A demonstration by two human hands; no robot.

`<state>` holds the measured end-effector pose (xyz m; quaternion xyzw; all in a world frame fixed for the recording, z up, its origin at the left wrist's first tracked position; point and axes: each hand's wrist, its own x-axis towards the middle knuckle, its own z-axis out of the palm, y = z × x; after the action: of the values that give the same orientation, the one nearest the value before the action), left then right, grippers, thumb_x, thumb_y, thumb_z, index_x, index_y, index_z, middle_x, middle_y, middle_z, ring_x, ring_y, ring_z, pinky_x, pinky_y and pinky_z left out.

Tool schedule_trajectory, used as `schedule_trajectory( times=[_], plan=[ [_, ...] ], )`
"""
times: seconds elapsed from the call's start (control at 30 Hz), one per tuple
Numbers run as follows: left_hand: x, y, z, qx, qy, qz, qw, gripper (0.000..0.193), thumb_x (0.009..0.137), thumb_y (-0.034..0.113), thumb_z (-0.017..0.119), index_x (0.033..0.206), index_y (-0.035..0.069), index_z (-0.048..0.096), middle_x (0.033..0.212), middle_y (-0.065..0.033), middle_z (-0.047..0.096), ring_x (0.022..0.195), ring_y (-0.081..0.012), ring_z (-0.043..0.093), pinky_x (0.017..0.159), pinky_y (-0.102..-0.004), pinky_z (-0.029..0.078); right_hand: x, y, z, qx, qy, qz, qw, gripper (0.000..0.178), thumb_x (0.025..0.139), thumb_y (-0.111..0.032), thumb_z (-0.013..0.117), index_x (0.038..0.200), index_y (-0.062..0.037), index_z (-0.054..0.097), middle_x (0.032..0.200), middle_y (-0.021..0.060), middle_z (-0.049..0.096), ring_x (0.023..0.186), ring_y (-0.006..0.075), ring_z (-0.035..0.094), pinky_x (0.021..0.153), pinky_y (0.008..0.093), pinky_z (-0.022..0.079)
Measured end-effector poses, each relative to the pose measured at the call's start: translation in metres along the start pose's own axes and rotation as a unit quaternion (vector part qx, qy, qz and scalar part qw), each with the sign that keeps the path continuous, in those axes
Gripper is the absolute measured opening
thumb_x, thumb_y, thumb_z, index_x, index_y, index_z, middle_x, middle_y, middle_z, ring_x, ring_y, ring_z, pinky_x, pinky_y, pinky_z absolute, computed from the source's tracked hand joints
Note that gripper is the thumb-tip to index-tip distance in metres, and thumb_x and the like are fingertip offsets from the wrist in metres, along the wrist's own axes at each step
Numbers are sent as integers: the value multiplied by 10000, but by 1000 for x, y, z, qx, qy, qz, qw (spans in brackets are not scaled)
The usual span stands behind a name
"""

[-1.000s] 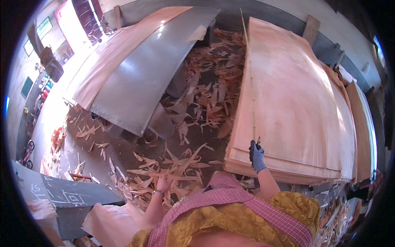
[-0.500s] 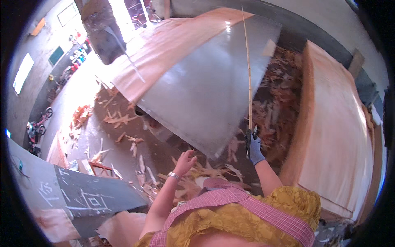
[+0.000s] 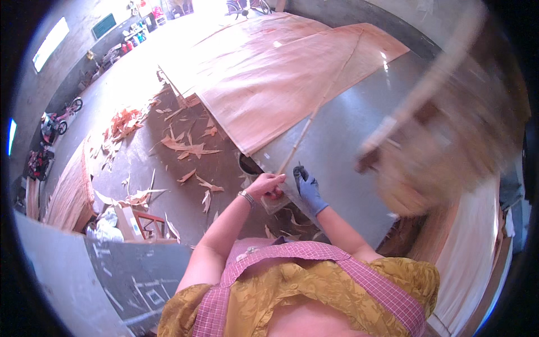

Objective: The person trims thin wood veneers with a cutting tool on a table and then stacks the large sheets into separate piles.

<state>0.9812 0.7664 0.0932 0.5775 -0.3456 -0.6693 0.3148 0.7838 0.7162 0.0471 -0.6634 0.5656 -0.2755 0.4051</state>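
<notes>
Stick (image 3: pixel 303 133), light and springy by our judgement and best held at its near end, slants far and right across grey table (image 3: pixel 348 126) and wood sheet (image 3: pixel 264 92). Our left hand (image 3: pixel 266 185) grips that end; our gloved right hand (image 3: pixel 309 190) sits just right, its hold unclear.

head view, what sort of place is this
Probably a wood-veneer workshop: a thin wood sheet lies on the grey table, torn wood scraps litter the floor, and a stack of similar sheets stands at the right.
</notes>
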Motion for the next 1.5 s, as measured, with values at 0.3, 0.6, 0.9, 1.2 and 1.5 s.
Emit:
schedule_trajectory(
  times=[0.3,0.6,0.9,1.2,1.5],
  plan=[
    [44,68,-289,372,145,135,907,406,895,445,614,869,39,617,701,-141,641,655,-297,635,599,-402,489,200,-141,158,-194,168,153,954,1141,788,-718,588,1481,79,155,1388,330,385,1112,466,570,921,510,479],
    [92,101,-433,336,94,214,912,393,892,329,674,754,-13,539,584,-87,502,552,-150,465,525,-374,398,278,-102,211,-169,252,250,919,856,869,-456,615,1448,54,243,1204,285,583,1018,442,629,856,511,506],
    [196,154,-524,220,29,225,949,279,921,252,647,887,-26,648,638,-37,570,634,-86,480,582,-307,437,329,-115,255,-229,384,269,853,661,889,-318,602,1400,18,352,1106,283,626,948,439,644,810,510,514],
    [271,197,-582,452,9,200,869,402,913,403,610,806,23,539,661,-163,608,679,-405,608,608,-487,458,446,-222,264,127,399,142,897,438,888,-173,608,1286,-29,496,875,65,625,705,147,605,574,308,495],
    [323,164,-657,289,-192,167,923,606,803,259,758,1191,-12,379,863,-157,627,724,-254,659,590,-362,523,695,-350,348,103,191,42,975,276,830,-242,601,1005,-32,565,748,106,573,696,201,534,670,373,460]
  ],
)
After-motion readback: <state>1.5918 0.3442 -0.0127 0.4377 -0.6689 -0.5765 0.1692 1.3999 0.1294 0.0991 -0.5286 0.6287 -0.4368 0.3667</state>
